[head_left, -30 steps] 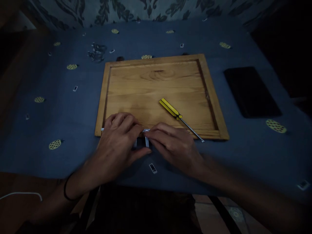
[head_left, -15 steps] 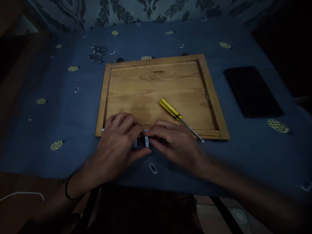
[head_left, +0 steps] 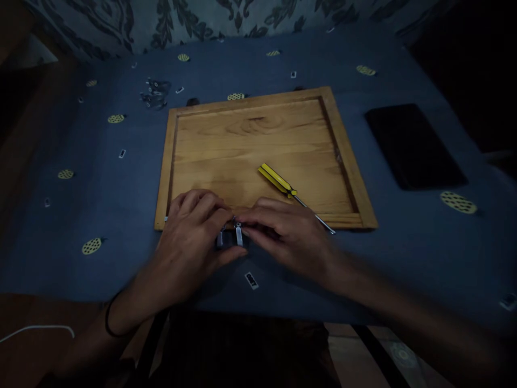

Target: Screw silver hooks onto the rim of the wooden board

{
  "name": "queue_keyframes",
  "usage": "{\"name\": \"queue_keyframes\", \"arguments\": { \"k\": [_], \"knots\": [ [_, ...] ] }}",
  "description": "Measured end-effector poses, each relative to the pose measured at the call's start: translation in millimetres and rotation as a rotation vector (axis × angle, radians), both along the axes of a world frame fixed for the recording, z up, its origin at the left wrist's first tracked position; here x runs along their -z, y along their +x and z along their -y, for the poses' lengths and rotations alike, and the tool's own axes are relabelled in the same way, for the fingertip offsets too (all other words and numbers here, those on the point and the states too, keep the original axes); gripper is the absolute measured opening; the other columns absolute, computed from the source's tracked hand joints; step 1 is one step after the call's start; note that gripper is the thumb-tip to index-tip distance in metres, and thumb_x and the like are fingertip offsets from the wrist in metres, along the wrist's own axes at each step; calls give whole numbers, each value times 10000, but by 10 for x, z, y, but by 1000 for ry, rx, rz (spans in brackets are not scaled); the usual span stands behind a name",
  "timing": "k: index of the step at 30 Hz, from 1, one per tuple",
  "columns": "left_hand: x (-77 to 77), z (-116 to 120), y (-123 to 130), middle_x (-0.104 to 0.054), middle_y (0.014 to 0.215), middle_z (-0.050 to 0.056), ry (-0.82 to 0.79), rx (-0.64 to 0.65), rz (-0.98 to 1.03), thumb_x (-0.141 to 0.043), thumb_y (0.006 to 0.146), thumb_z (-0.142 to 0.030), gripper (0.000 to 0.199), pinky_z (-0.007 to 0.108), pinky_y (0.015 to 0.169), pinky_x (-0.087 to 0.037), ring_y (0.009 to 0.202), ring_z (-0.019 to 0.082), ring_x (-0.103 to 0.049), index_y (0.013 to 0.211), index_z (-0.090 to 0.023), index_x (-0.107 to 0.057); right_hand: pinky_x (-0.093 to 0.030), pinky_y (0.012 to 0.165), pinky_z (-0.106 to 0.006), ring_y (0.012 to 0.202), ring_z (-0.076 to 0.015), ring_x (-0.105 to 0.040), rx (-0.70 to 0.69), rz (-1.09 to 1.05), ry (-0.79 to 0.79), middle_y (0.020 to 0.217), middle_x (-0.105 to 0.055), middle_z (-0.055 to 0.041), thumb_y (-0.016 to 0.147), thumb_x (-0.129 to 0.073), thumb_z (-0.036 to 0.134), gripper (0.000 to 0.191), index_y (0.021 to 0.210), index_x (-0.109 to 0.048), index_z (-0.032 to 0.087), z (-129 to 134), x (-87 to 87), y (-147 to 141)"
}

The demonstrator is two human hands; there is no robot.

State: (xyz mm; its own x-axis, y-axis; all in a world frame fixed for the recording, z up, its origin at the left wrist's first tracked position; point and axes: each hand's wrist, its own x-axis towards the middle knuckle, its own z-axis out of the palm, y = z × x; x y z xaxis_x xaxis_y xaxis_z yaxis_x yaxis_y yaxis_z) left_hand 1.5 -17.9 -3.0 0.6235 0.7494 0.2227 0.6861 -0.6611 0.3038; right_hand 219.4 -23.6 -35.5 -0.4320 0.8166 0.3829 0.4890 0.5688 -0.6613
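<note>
My left hand (head_left: pixel 194 226) is curled at the front edge of a framed wooden board (head_left: pixel 250 145). Its thumb lies along a small dark piece with two pale metallic strips (head_left: pixel 239 235), which it holds against the edge. Facing it, my right hand (head_left: pixel 288 226) has thumb and forefinger pinched at the top of the right strip, where a tiny shiny bit shows. The fingers hide most of this piece, so its kind is unclear. A screwdriver (head_left: pixel 278 180) with a yellow handle lies on the board beyond my right hand, its shaft crossing the front rail.
Small dark metal-looking parts (head_left: pixel 155 94) lie behind the board on the left. On the right rests a flat black rectangular object (head_left: pixel 416 146). A blue patterned cloth (head_left: pixel 97 205) covers the table, and a patterned fabric or wall rises behind it.
The view has shifted slightly, moving the scene a little left. My right fingertips have shifted slightly, and the shiny bit atop the right strip shows more. Both hands remain at the board's front edge.
</note>
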Motion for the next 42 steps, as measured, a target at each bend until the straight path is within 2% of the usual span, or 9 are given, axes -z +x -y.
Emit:
{"name": "queue_keyframes", "arguments": {
  "k": [7, 14, 32, 38, 42],
  "knots": [
    [13, -6, -11, -718, 1155, 94, 3, 5, 7, -814, 923, -484, 343, 526, 967, -513, 1148, 322, -610, 1111, -214, -716, -540, 683, -244, 757, -141, -696, -7, -17, 30, 859, -747, -26, 1009, -629, 122, 162, 998, -779, 182, -7, -5, -9],
    [19, -5, -9, -715, 1156, 104, 7, 9, 1, -822, 917, -470, 332, 528, 949, -512, 1142, 329, -616, 1084, -204, -714, -574, 726, -268, 791, -153, -720, 1, 47, 46, 880, -759, -32, 1026, -594, 134, 195, 1008, -779, 190, 9, 2, -24],
    [13, -4, -4, -704, 1139, 107, 17, 16, 3, -780, 939, -521, 375, 521, 943, -510, 1119, 331, -611, 1098, -188, -711, -520, 696, -252, 754, -145, -697, 19, 36, 84, 848, -734, -33, 1024, -583, 106, 176, 954, -736, 157, 24, 11, -57],
    [30, -1, -21, -700, 1135, 114, 22, 28, 19, -708, 988, -541, 384, 521, 933, -507, 1110, 328, -608, 1106, -175, -711, -482, 680, -258, 743, -143, -658, 32, 20, 38, 836, -704, -25, 1015, -601, 118, 154, 932, -724, 160, 32, 8, -52],
    [34, -12, -13, -702, 1138, 120, 29, 32, 25, -747, 968, -508, 369, 531, 945, -509, 1123, 336, -609, 1095, -164, -709, -454, 655, -253, 697, -129, -609, 29, 21, 22, 800, -675, -6, 997, -617, 108, 144, 910, -712, 172, 25, 1, -40]
  ]
}}
